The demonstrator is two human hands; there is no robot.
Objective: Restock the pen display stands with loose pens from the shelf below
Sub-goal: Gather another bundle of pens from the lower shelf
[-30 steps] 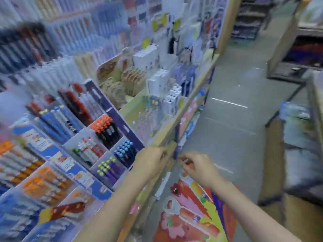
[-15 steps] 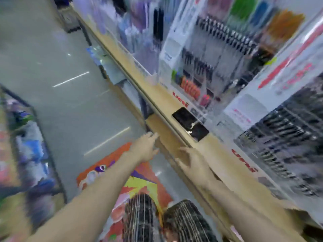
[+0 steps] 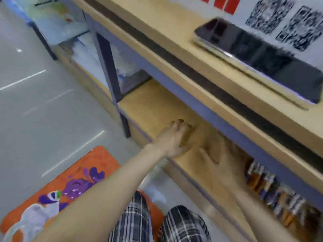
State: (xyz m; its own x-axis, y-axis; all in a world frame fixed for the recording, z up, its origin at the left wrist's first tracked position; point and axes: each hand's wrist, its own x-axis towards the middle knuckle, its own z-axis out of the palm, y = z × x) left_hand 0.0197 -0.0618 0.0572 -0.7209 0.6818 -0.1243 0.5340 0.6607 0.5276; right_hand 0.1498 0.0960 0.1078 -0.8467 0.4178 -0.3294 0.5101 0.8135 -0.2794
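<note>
The right hand (image 3: pixel 225 165) at lower centre is smeared by motion; its fingers cannot be told apart. The packs (image 3: pixel 279 194) on the lower shelf (image 3: pixel 153 105) at lower right are blurred, partly hidden under the ledge (image 3: pixel 201 55). The phone (image 3: pixel 258 55) is cut by the right edge.

Blurred packaged pens (image 3: pixel 276 187) on lower shelf (image 3: pixel 157 105)
</note>
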